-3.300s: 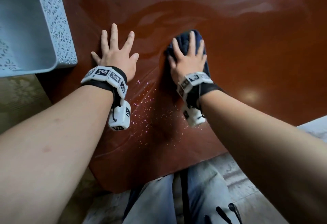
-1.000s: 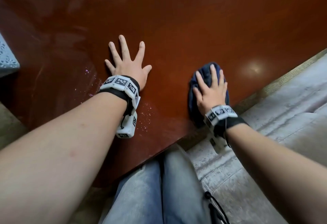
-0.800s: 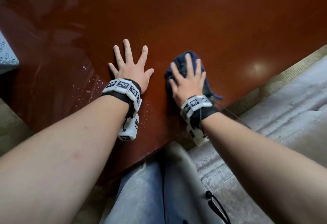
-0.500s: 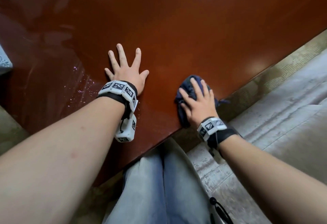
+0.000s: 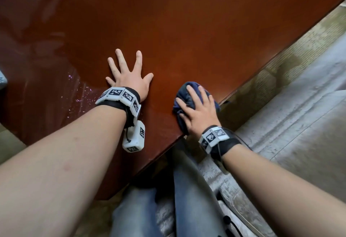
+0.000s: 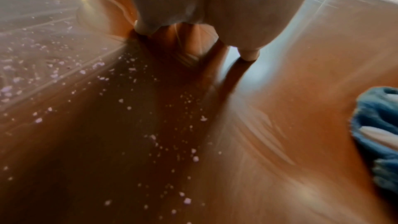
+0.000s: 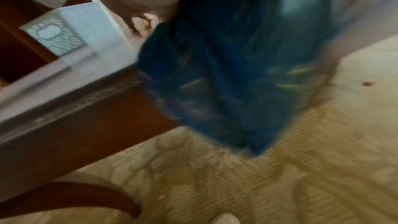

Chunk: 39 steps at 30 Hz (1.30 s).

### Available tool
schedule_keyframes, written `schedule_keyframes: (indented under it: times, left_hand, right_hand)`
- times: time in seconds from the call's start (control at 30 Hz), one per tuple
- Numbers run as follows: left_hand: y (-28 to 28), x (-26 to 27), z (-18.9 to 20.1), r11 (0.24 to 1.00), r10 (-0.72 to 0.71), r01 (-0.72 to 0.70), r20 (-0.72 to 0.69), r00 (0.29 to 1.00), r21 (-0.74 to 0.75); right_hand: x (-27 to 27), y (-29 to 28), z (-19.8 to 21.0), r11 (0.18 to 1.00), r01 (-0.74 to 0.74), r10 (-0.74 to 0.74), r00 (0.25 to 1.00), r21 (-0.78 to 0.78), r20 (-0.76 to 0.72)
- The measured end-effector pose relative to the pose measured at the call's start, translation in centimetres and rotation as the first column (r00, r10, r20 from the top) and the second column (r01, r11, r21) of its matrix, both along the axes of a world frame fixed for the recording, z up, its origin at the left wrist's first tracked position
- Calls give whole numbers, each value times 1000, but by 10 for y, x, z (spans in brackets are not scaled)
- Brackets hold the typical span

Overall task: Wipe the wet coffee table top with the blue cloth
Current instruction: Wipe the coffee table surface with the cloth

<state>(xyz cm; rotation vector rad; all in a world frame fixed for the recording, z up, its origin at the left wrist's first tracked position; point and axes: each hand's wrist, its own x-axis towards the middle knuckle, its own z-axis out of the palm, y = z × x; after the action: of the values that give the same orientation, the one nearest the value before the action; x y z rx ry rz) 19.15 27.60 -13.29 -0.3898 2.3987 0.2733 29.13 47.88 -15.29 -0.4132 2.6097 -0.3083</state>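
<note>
No brand name or readable writing shows; only black-and-white square marker patterns on the white wristbands (image 5: 119, 95) of both arms. The coffee table top (image 5: 187, 30) is glossy reddish-brown wood, with a wet sheen and pale specks (image 5: 78, 98) scattered to the left of the left hand (image 5: 129, 79). Beside the table lies a pale patterned carpet (image 5: 299, 53), and blue-jeaned legs (image 5: 187, 208) show below its corner. The left hand lies flat on the wood, all 5 fingers spread wide, holding nothing. The blue cloth (image 5: 187, 90) is dark blue, fuzzy and bunched, sitting at the table's near right corner, part of it hanging over the edge in the blurred right wrist view. The right hand (image 5: 198, 111) presses down on it with nearly straight fingers.
</note>
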Motion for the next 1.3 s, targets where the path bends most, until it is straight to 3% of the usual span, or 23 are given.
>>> schedule_keyframes:
  times: [0.07, 0.13, 0.23, 0.3, 0.5, 0.57, 0.63, 0.73, 0.83, 0.9, 1.0, 1.1, 1.2, 1.3]
  left_hand:
    - [-2, 0, 1, 1000, -16, 16, -4, 1000, -2]
    - [-4, 2, 2, 1000, -26, 26, -5, 1000, 8]
    - [-10, 7, 3, 999, -44, 45, -7, 999, 19]
    - [-14, 9, 2, 997, -66, 67, -13, 998, 28]
    - [-34, 9, -1, 979, -197, 198, -31, 980, 43]
    - [-39, 8, 0, 974, -221, 222, -28, 975, 36]
    - [-50, 4, 0, 960, -277, 278, -42, 960, 38]
    - [-67, -3, -1, 942, -332, 334, -37, 942, 36]
    - [-83, -13, 0, 935, -352, 353, -31, 935, 41]
    - [-89, -18, 0, 934, -353, 355, -32, 935, 44]
    - [-100, -28, 0, 934, -354, 356, -41, 934, 39]
    - [-108, -38, 1, 936, -349, 351, -45, 936, 41]
    - [-116, -50, 3, 938, -344, 345, -39, 938, 38]
    - [-123, -58, 3, 939, -341, 342, -24, 940, 43]
  right_hand:
    - [-7, 17, 0, 998, 62, -62, 998, 7, -11]
    - [-26, 23, 0, 976, 219, -218, 975, 13, -47]
    - [-51, 8, 3, 907, 414, -413, 910, 83, -31]
    - [-56, -10, 4, 881, 461, -459, 887, 109, -47]
    - [4, -83, 0, 958, 286, -284, 957, 26, -59]
    - [32, -80, 2, 975, 224, -224, 975, 9, -4]
    - [57, -67, 4, 968, 251, -251, 968, 29, 16]
    - [57, -49, 8, 906, 415, -417, 909, 84, 5]
    - [11, -61, 8, 774, 614, -618, 786, 154, -22]
    - [-26, -84, 7, 741, 655, -656, 753, 151, -52]
    - [-45, -134, 1, 804, 586, -585, 810, 101, -47]
    - [-9, -166, 2, 926, 376, -375, 926, 28, -43]
    - [31, -141, 3, 959, 283, -284, 959, 23, 13]
    - [31, -98, 8, 937, 342, -345, 938, 66, 26]
